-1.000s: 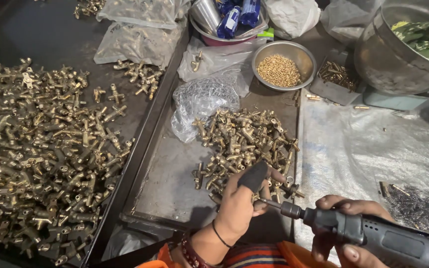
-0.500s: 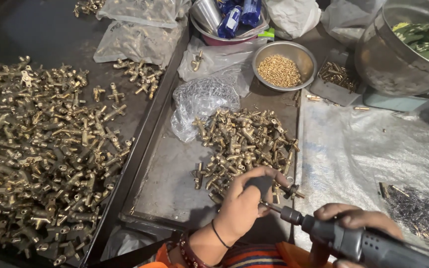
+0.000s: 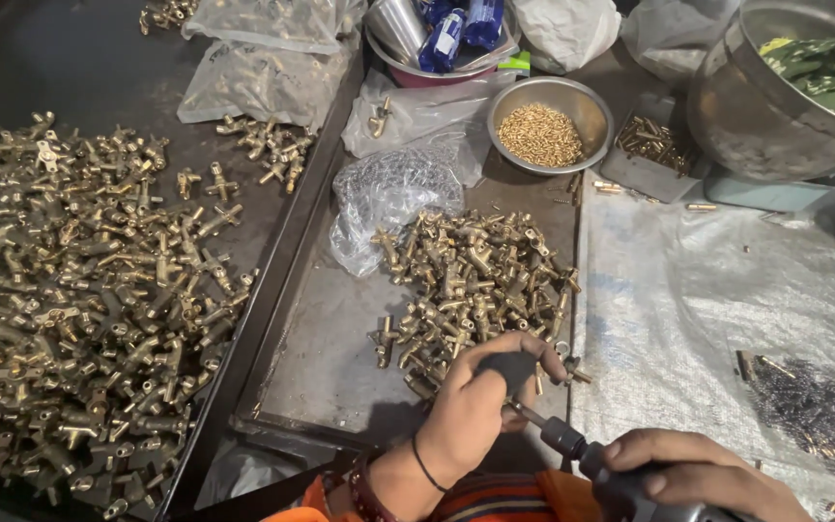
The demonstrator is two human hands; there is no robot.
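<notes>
My left hand is closed around a small dark-capped part at the near edge of a heap of brass fittings lying in a metal tray. My right hand grips a black powered screwdriver at the bottom right. Its thin bit points up-left and meets the part in my left hand. What exactly sits under my left fingers is hidden.
A large spread of brass fittings covers the dark surface on the left. A steel bowl of small brass pieces, clear plastic bags, a big steel pot and a pile of dark screws on white sheeting surround the tray.
My right hand and the screwdriver have dropped lower and moved right in view. My left hand has closed tighter over the part, with the bit still against it.
</notes>
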